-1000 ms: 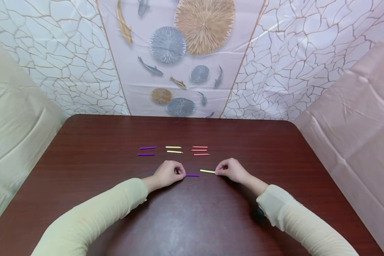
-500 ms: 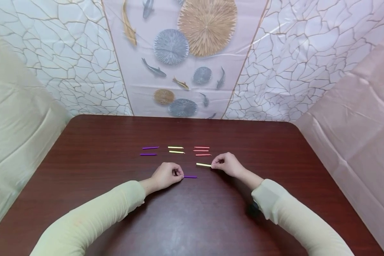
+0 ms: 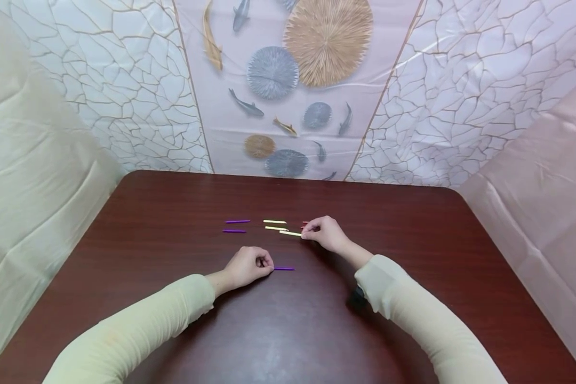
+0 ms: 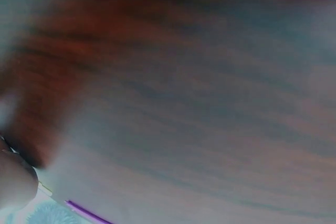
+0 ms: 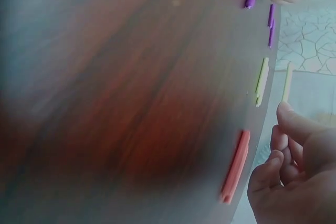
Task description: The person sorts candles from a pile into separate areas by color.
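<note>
My left hand (image 3: 247, 265) pinches one end of a purple birthday candle (image 3: 284, 268) between thumb and finger, low over the table, its other end pointing right. In the left wrist view a purple candle (image 4: 88, 213) shows at the bottom edge. Farther forward, my right hand (image 3: 328, 234) pinches a yellow candle (image 3: 290, 233) that points left. In the head view its tip overlaps the near end of two yellow candles (image 3: 274, 221) lying in a row. The red candles (image 5: 236, 166) lie beside my right hand, mostly hidden behind it in the head view.
Two more purple candles (image 3: 237, 221) lie side by side left of the yellow pair. The dark wooden table (image 3: 173, 197) ends at a patterned cloth backdrop (image 3: 288, 106), with pale cloth (image 3: 533, 213) along the sides.
My right hand has carried the yellow candle forward and left, from beside the left hand's candle up to the yellow pair. My left hand stays nearly still with its purple candle.
</note>
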A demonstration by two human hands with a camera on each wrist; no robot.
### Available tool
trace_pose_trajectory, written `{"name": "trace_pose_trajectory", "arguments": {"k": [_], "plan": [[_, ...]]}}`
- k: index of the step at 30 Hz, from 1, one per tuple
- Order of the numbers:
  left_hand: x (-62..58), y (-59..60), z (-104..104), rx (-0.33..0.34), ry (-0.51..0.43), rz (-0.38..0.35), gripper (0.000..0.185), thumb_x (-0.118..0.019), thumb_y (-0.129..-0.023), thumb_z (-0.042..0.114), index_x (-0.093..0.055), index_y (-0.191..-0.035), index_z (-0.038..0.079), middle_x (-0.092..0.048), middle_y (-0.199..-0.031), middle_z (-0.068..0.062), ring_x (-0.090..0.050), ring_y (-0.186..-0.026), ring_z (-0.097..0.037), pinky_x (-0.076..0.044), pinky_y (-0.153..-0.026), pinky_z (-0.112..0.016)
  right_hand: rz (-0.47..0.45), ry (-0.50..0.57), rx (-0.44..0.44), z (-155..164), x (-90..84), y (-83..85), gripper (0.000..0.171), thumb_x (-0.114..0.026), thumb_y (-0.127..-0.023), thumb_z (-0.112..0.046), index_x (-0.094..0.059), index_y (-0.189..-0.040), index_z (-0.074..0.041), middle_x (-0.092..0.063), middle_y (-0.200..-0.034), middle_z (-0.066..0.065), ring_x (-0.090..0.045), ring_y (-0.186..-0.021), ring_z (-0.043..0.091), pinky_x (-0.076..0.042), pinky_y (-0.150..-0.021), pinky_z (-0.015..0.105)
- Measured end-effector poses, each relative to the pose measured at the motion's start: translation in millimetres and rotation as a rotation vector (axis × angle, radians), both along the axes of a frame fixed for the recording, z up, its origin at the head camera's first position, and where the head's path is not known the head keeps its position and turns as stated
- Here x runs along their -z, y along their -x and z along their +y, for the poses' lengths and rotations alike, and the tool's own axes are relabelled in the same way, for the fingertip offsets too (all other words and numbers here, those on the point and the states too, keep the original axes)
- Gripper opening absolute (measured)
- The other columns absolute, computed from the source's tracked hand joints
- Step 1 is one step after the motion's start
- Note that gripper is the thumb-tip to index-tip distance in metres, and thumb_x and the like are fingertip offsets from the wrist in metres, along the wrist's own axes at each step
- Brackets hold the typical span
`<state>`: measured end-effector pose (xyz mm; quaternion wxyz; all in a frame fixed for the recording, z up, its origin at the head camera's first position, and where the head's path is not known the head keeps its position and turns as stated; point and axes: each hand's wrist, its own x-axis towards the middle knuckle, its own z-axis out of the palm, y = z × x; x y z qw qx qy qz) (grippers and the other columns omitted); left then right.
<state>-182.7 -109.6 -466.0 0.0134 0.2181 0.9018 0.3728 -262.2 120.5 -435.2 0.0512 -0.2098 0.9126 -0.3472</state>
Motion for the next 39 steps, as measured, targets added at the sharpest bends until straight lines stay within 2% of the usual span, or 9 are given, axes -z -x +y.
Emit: {"name": "trace_pose_trajectory", "arguments": {"k": [6, 12, 16, 20, 23, 29, 34, 36, 39], "plan": [[-1.9, -0.1, 1, 0.007, -0.002, 0.005, 0.006, -0.069, -0.077, 0.011, -0.068, -0.072, 0.015, -0.062, -0.067, 0.006, -0.048, -0.062, 0.001, -0.042, -0.061, -0.015, -0.016, -0.028, 0.031, -13, 0.8, 6.3, 0.008, -0.073, -0.079, -0.015, -0.073, -0.077, -0.007, -0.072, -0.077, 0.005, -0.056, -0.071, 0.008, -0.044, -0.069, 0.022], [-1.7, 0.5, 1, 0.023, -0.009, 0.032, 0.007, -0.069, -0.076, 0.010, -0.067, -0.071, 0.014, -0.061, -0.067, 0.006, -0.048, -0.061, 0.002, -0.041, -0.060, -0.015, -0.012, -0.040, 0.038, -19, 2.8, 7.4, 0.008, -0.074, -0.078, -0.015, -0.074, -0.076, -0.008, -0.072, -0.075, 0.004, -0.059, -0.073, 0.008, -0.047, -0.073, 0.024], [-1.5, 0.6, 0, 0.034, -0.019, 0.042, 0.006, -0.069, -0.076, 0.010, -0.067, -0.071, 0.013, -0.061, -0.066, 0.005, -0.047, -0.061, 0.002, -0.040, -0.059, -0.014, -0.014, -0.082, 0.048, -23, 3.9, 6.8, 0.008, -0.074, -0.077, -0.018, -0.074, -0.075, -0.010, -0.072, -0.074, 0.002, -0.061, -0.075, 0.011, -0.046, -0.089, 0.039], [-1.0, 0.4, 0, 0.038, -0.026, 0.048, 0.007, -0.069, -0.076, 0.010, -0.067, -0.071, 0.014, -0.061, -0.066, 0.005, -0.046, -0.060, 0.003, -0.040, -0.059, -0.014, -0.016, -0.129, 0.058, -25, 4.4, 6.5, 0.008, -0.074, -0.078, -0.019, -0.074, -0.075, -0.012, -0.072, -0.073, 0.000, -0.064, -0.080, 0.016, -0.030, -0.102, 0.061], [-0.8, 0.1, -1, 0.039, -0.033, 0.050, 0.007, -0.069, -0.076, 0.010, -0.067, -0.071, 0.014, -0.061, -0.066, 0.005, -0.046, -0.060, 0.003, -0.040, -0.058, -0.014, -0.024, -0.147, 0.066, -26, 4.5, 6.5, 0.007, -0.074, -0.078, -0.020, -0.074, -0.075, -0.013, -0.072, -0.073, -0.001, -0.066, -0.084, 0.018, -0.023, -0.104, 0.065], [0.7, 0.0, -3, 0.037, -0.039, 0.051, 0.007, -0.070, -0.076, 0.010, -0.067, -0.071, 0.014, -0.061, -0.066, 0.005, -0.045, -0.059, 0.004, -0.040, -0.058, -0.014, -0.018, -0.151, 0.071, -28, 5.4, 6.7, 0.007, -0.075, -0.077, -0.021, -0.075, -0.075, -0.014, -0.072, -0.075, -0.001, -0.066, -0.086, 0.019, -0.028, -0.104, 0.061], [2.3, -0.4, -5, 0.034, -0.043, 0.047, 0.007, -0.070, -0.076, 0.010, -0.067, -0.071, 0.013, -0.061, -0.066, 0.005, -0.046, -0.060, 0.004, -0.040, -0.058, -0.014, 0.001, -0.103, 0.057, -28, 5.7, 6.5, 0.008, -0.076, -0.075, -0.020, -0.075, -0.075, -0.012, -0.073, -0.075, 0.000, -0.065, -0.080, 0.015, -0.048, -0.086, 0.036], [2.5, -0.4, -6, 0.033, -0.044, 0.041, 0.007, -0.070, -0.076, 0.010, -0.067, -0.071, 0.013, -0.061, -0.066, 0.005, -0.046, -0.060, 0.003, -0.040, -0.058, -0.014, 0.001, -0.071, 0.051, -28, 5.1, 6.3, 0.008, -0.077, -0.075, -0.019, -0.075, -0.075, -0.011, -0.073, -0.075, 0.001, -0.065, -0.079, 0.014, -0.049, -0.075, 0.028], [2.1, 0.5, -10, 0.036, -0.046, 0.042, 0.006, -0.070, -0.076, 0.010, -0.068, -0.072, 0.013, -0.061, -0.067, 0.005, -0.047, -0.061, 0.003, -0.041, -0.059, -0.014, -0.001, -0.044, 0.053, -28, 3.2, 5.6, 0.008, -0.077, -0.074, -0.019, -0.075, -0.074, -0.011, -0.073, -0.075, 0.001, -0.064, -0.078, 0.012, -0.047, -0.072, 0.023]]}}
